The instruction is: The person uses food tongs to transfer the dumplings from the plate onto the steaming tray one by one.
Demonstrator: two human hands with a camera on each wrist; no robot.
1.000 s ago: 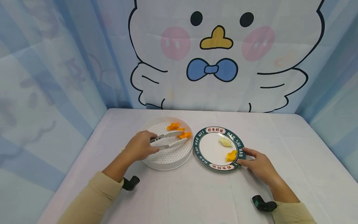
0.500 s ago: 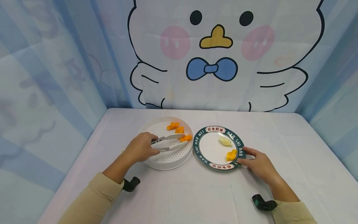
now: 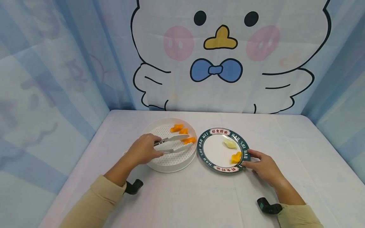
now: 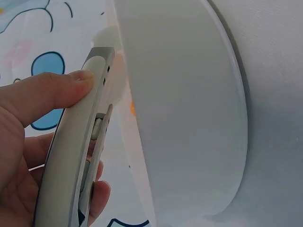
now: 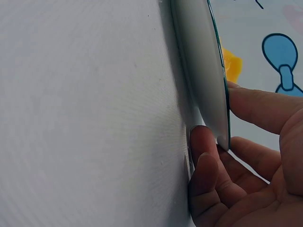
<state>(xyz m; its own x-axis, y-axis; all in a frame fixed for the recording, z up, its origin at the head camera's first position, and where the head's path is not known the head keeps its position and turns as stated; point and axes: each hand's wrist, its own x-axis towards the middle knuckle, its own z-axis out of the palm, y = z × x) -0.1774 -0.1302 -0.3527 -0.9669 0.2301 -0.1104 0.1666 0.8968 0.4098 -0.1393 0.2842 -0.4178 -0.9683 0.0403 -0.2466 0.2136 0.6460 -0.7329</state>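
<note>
My left hand [image 3: 144, 149] grips a pair of tongs [image 3: 179, 137] over a round white perforated steamer basket [image 3: 171, 168]. The tongs' two arms are spread, their tips on either side of the nearest of three small orange lobed pieces [image 3: 192, 140]. Just behind lie the other two, one orange piece [image 3: 176, 128] near the back wall. On the right, my right hand [image 3: 265, 167] pinches the rim of a green-bordered plate [image 3: 214, 152], with fingers under its edge in the right wrist view. The plate bears a pale yellow piece [image 3: 229, 144] and a deeper yellow piece [image 3: 235, 158].
Basket and plate stand side by side, edges close together, on a white-covered table [image 3: 194, 199]. A cartoon-printed curtain [image 3: 222, 95] rises behind the table's far edge, with blue curtains at both sides. Black devices [image 3: 269, 207] are strapped at both wrists.
The tongs' tips have shifted slightly toward me and to the right, around the nearest orange piece, which also sits a little nearer. The right hand and plate stay in place.
</note>
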